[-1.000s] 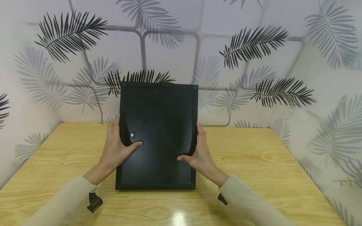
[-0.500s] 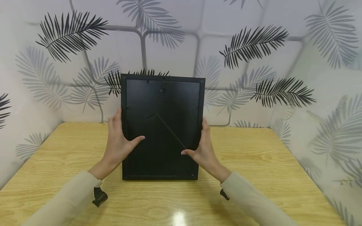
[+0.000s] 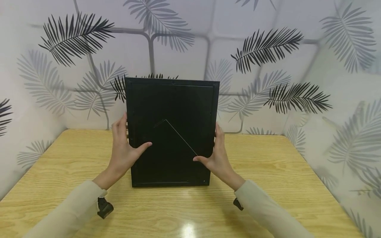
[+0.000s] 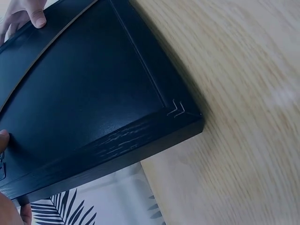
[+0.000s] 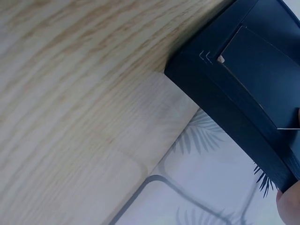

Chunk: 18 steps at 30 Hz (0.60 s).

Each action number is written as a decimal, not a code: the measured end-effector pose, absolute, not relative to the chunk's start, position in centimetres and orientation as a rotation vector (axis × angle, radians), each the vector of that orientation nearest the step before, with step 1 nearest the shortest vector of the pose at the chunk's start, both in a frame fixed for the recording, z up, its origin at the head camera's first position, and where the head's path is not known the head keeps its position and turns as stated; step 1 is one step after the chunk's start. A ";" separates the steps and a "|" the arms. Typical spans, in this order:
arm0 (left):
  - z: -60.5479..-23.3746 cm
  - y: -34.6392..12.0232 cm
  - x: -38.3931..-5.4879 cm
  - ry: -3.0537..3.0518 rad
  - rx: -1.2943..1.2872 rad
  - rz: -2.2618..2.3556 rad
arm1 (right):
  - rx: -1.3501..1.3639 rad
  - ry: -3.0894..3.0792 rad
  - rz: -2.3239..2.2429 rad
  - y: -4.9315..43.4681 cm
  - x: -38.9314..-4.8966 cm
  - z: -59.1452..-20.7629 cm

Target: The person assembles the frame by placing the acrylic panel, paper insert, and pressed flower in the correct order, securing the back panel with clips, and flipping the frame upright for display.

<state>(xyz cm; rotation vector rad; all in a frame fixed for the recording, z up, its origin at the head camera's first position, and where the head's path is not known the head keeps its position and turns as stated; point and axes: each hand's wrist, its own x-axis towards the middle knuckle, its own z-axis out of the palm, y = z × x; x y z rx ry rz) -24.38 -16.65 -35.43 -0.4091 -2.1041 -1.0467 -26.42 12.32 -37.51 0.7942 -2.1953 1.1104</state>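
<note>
A black picture frame (image 3: 172, 102) stands nearly upright with its back towards me, and a thin diagonal line crosses the backing board. My left hand (image 3: 123, 153) grips its left side, thumb on the back and fingers round the edge. On the opposite side, my right hand (image 3: 218, 162) holds it the same way, its thumb by the lower end of the line. In the left wrist view, the frame's lower corner (image 4: 183, 112) is close to the tabletop; I cannot tell whether it touches. The front of the frame is hidden.
The wooden table (image 3: 259, 185) extends on both sides of the frame. Behind it rises a pale wall (image 3: 226, 16) with a leaf pattern. A small black device (image 3: 105, 208) sits at the left sleeve cuff, and another (image 3: 238, 204) at the right.
Both hands have lifted the picture frame slightly, away from me and a little to the right. Its back has tilted, so the glare on it is gone and the diagonal line shows more clearly.
</note>
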 end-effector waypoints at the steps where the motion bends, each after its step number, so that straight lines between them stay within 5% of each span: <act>1: -35.4 -16.7 -24.4 -2.100 -0.411 -1.044 | 0.798 -2.202 1.129 12.4 -26.4 -37.5; 18: -35.5 -15.5 -25.0 -2.006 -0.487 -1.013 | 0.778 -2.151 1.194 11.8 -24.4 -35.2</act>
